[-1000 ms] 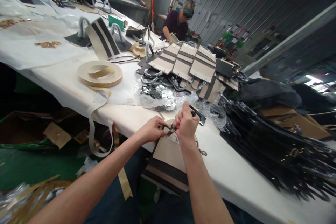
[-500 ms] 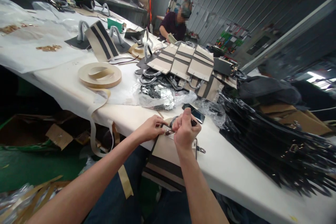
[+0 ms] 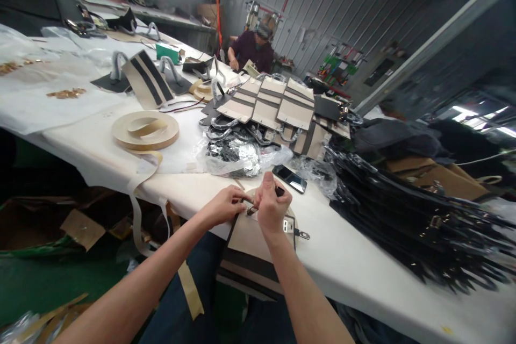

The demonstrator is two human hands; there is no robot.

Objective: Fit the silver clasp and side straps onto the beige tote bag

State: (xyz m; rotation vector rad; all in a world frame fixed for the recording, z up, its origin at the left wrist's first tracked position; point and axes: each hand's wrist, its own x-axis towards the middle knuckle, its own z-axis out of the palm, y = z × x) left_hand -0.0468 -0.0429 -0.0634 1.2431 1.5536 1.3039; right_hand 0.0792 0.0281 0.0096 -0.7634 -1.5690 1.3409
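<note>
A beige and dark striped bag panel (image 3: 252, 237) lies over the near table edge, its lower part hanging toward my lap. My left hand (image 3: 226, 204) pinches the panel's upper left edge. In a fist, my right hand (image 3: 272, 201) grips a dark-handled hand tool (image 3: 279, 191), thumb on top. The metal tip (image 3: 250, 209) meets the panel beside my left fingertips; the fist hides the tool's exact kind. A metal clasp (image 3: 303, 234) sticks out at the panel's right side.
Beyond my hands lie a phone (image 3: 289, 178), a plastic bag of shiny metal pieces (image 3: 234, 155) and stacked striped panels (image 3: 296, 113). A tape roll (image 3: 145, 130) sits left. Black straps (image 3: 403, 226) are heaped right. Another person (image 3: 252, 51) works at the far end.
The view has shifted slightly, so the scene sits a little further left. Both hands stay at the panel's upper edge, and the tool is still in the right fist.
</note>
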